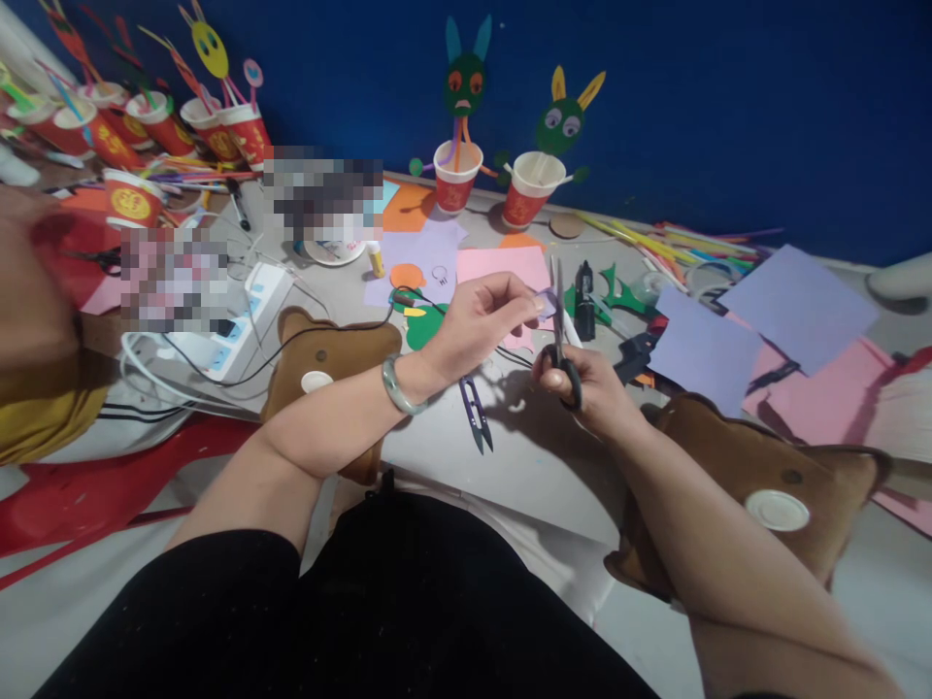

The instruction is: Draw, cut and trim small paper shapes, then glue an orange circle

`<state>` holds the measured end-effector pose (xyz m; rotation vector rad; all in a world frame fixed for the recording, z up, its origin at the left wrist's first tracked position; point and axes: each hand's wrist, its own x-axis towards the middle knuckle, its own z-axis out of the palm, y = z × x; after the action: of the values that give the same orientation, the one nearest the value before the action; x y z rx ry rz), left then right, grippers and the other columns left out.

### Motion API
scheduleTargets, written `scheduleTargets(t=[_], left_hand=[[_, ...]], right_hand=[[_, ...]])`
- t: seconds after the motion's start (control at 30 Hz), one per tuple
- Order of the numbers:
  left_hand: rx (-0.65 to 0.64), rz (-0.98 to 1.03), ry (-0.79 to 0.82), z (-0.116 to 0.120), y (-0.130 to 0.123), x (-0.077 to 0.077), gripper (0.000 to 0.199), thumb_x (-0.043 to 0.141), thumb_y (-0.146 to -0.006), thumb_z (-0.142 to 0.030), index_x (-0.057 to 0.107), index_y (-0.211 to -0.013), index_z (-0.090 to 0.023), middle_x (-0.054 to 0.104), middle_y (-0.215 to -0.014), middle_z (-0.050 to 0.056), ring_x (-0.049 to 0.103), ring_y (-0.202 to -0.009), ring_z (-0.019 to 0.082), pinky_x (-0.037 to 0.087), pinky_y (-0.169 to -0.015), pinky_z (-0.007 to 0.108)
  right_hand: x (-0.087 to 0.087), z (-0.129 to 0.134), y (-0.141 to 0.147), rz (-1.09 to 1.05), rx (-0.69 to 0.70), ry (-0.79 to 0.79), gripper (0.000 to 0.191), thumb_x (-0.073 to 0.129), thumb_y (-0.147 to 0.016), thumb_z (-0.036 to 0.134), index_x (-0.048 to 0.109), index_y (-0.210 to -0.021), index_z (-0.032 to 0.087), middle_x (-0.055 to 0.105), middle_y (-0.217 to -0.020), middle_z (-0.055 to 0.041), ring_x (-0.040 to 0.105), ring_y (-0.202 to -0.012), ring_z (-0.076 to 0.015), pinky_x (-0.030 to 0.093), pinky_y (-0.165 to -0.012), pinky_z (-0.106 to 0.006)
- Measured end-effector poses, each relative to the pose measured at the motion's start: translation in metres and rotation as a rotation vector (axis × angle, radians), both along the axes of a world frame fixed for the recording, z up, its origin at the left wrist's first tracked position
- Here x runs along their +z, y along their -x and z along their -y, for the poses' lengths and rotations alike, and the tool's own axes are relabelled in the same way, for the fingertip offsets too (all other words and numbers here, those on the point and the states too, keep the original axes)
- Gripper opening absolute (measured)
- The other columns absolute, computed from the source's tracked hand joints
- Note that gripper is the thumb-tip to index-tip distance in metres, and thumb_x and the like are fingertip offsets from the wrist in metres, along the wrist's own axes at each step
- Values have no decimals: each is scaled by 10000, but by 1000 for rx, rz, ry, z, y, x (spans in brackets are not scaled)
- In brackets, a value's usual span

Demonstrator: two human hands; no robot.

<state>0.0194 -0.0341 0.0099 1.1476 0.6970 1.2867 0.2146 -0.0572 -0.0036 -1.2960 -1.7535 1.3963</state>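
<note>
My left hand (pixel 477 320) pinched a small purple paper scrap (pixel 546 304) above the table (pixel 524 456). My right hand (pixel 582 383) gripped the scissors (pixel 559 330), blades upright against the scrap. Thread snips (pixel 475 413) lay just below.

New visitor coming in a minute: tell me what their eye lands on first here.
At the centre, the left hand pinches a small lilac paper piece while the right hand works black-handled scissors into it. Behind, against the blue wall, two rabbit-faced figures stand in red paper cups.
</note>
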Motion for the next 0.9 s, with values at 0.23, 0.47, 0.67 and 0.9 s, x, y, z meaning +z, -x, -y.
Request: scheduleTargets(t=[0.23,0.47,0.67,0.9], left_hand=[[10,-8,-26,0,1,2,549,884,-761,-630,592,-647,-179,627,-675,-20,566,-637,82,481,-615,254],[17,-4,-8,-2,2,1,484,903,-765,-548,607,-667,-178,636,-717,-10,551,-641,77,487,-619,256],[39,-8,-39,-4,3,1,464,900,-776,-511,597,-661,-179,639,-715,-7,557,-659,80,489,-637,257],[59,-9,-79,-4,4,1,419,890,-795,-449,595,-668,-180,644,-720,-13,554,-660,80,499,-677,271]], right_hand=[[2,1,0,11,-7,23,650,821,-671,831,558,-621,239,501,-590,-3,411,-586,-158,333,-567,-331],[4,1,2,6,-13,12,672,819,-640,865,570,-597,243,509,-576,-8,411,-575,-163,337,-557,-343],[4,1,1,5,-8,19,672,817,-648,860,572,-602,237,513,-579,-8,420,-576,-160,347,-555,-331],[5,1,1,10,7,8,680,812,-643,870,583,-619,230,519,-580,-4,426,-578,-156,344,-559,-326]])
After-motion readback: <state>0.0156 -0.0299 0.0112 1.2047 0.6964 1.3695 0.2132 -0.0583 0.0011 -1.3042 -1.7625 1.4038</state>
